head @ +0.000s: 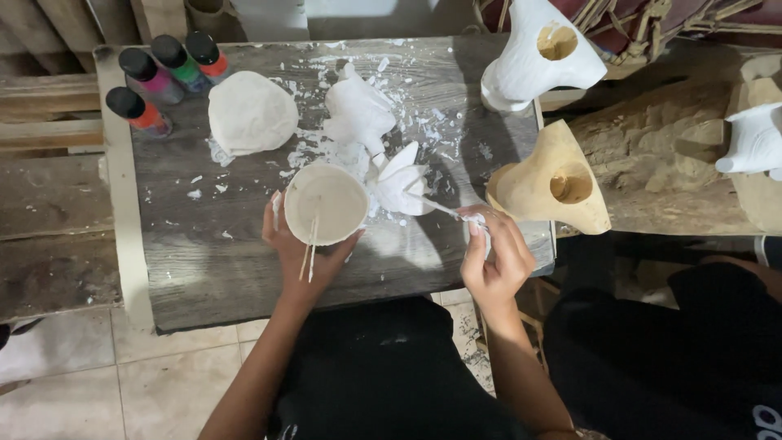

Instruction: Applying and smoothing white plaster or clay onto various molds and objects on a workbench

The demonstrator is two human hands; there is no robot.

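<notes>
arms: bare, no sleeves | clothing: black | hands (303, 253): no gloves, flecked with white paint

A dark, weathered wooden tabletop (204, 269) is seen from above, flecked with white splashes. Pale square floor tiles (98, 383) are laid beneath it. Rough wooden planks (49, 195) are stacked at the left, and a coarse carved log (652, 155) is set at the right. Soft light falls from above.
</notes>
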